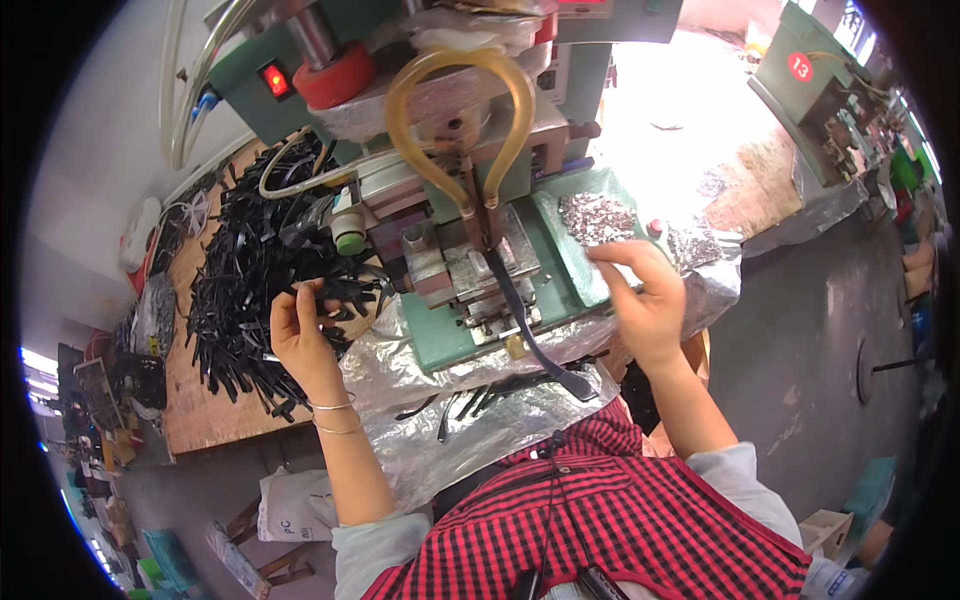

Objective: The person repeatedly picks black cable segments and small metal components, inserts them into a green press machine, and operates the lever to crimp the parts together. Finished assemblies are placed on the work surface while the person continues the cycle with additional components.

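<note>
A dark eyeglass temple [523, 318] sits with its upper end in the metal fixture [480, 275] of a green bench machine; its curved tip hangs toward me. My left hand [307, 335] is at the right edge of a heap of black eyeglass temples [250, 260], fingers curled together; black pieces lie right by its fingertips, and what it grips is not clear. My right hand [645, 300] is right of the fixture, thumb and forefinger pinched by a pile of small metal parts [597, 218]. Anything in that pinch is too small to make out.
A looped amber hose [460, 60] comes down to the fixture. Left of it sits a green button [350, 243]. Clear plastic sheeting [470, 420] covers the front edge, with several temples on it. Another green machine [815, 90] stands at the far right.
</note>
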A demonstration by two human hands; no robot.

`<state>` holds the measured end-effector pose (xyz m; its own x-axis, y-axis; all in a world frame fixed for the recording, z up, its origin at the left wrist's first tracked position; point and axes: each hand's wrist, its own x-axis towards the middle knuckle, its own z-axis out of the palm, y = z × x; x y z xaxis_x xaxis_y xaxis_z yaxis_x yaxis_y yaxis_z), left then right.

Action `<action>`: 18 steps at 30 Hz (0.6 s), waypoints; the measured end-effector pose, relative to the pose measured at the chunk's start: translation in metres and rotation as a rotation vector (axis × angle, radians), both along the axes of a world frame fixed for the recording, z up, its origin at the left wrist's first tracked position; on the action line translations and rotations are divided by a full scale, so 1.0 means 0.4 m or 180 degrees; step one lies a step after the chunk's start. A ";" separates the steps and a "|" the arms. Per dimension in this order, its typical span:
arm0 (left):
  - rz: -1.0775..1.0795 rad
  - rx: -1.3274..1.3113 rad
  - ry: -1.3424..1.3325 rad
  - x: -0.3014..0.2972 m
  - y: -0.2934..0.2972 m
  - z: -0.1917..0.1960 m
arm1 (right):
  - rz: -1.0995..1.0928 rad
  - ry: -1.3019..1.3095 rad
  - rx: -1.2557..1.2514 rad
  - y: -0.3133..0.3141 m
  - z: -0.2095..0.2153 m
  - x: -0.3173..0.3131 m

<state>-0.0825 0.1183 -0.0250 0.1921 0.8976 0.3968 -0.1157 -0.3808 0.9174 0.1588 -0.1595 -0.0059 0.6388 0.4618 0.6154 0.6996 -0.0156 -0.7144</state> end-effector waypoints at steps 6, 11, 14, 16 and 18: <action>-0.0417 -0.0051 0.0055 0.053 -0.013 -0.056 | 0.0786 0.0654 0.0598 0.189 0.053 -0.037; -0.0300 0.0420 -0.0176 0.054 -0.115 0.000 | 0.1096 0.1737 0.1004 0.204 0.026 -0.077; -0.0226 0.1722 -0.0353 0.078 -0.210 0.125 | 0.1294 0.1959 0.1061 0.206 0.073 -0.088; -0.0269 0.3239 0.0392 0.067 -0.243 0.184 | 0.1313 0.2101 0.1046 0.200 0.116 -0.107; -0.0534 0.3833 0.1295 0.063 -0.295 0.218 | 0.1314 0.1984 0.0595 0.151 0.157 -0.128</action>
<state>-0.0574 0.0004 0.0624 0.5657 -0.0320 0.8240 -0.0365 -0.9992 -0.0137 0.1075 -0.0990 0.0570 0.6914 0.6619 0.2895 0.0897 0.3190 -0.9435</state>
